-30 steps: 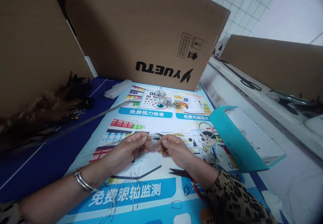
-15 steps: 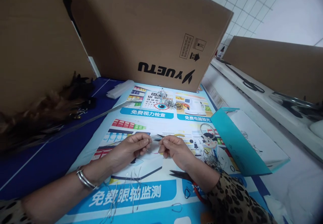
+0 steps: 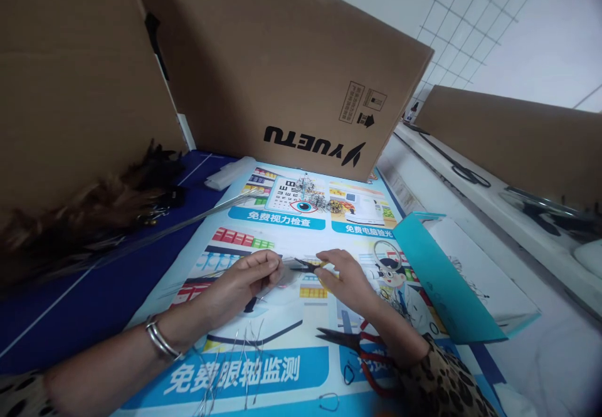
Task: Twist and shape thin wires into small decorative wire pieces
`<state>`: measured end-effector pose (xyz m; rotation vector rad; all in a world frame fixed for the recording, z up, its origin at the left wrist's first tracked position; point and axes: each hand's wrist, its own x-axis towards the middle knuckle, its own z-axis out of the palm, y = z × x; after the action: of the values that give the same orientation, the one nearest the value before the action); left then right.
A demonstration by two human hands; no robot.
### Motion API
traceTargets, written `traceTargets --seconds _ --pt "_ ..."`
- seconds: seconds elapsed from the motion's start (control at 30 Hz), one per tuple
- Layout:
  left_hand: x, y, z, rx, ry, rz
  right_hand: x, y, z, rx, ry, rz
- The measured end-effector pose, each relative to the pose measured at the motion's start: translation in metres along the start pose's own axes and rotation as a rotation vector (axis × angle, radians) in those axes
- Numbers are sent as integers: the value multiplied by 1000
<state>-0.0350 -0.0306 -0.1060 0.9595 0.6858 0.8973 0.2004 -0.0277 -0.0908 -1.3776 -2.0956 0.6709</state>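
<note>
My left hand point(image 3: 251, 277) is closed in a pinch on a thin silver wire point(image 3: 221, 271) that runs off to the left, low over the printed poster mat point(image 3: 263, 367). My right hand point(image 3: 345, 277) rests a little to the right, its fingers curled over a small yellow-handled tool point(image 3: 310, 266) whose dark pointed tip faces my left hand. The two hands are a short gap apart. Red-handled pliers point(image 3: 362, 346) lie on the mat beside my right wrist. Several short cut wire pieces point(image 3: 237, 348) are scattered below my left wrist.
A large cardboard box point(image 3: 282, 72) stands behind the mat, with small metal ornaments point(image 3: 313, 194) in front of it. Brown feathers point(image 3: 84, 210) and a long wire bundle point(image 3: 197, 216) lie at left. A teal-edged folder point(image 3: 437, 279) sits to the right, a white case point(image 3: 230, 172) at the back.
My right hand has let go near the left hand and moved right and forward onto the yellow-handled tool. The left hand keeps its pinch on the wire. The camera has tilted slightly.
</note>
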Motion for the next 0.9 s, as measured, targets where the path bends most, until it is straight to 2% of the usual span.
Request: traceTargets --seconds 0.07,0.13,0.2,0.3,0.57,0.9 --pt "0 0 0 4 1 8 -1 0 -5 -285 -42 -94" --pt "0 0 0 7 9 11 -2 -2 -6 -468 -110 -133" --pt "-1 1 1 11 21 10 -3 -5 -4 -582 -152 -141" --pt "-1 2 2 6 34 12 -4 -6 2 -691 -139 -155" --pt "0 1 1 -61 52 -7 -2 6 12 -864 -125 -263" --pt "2 -4 -4 -83 52 12 -3 2 1 -854 -206 -281"
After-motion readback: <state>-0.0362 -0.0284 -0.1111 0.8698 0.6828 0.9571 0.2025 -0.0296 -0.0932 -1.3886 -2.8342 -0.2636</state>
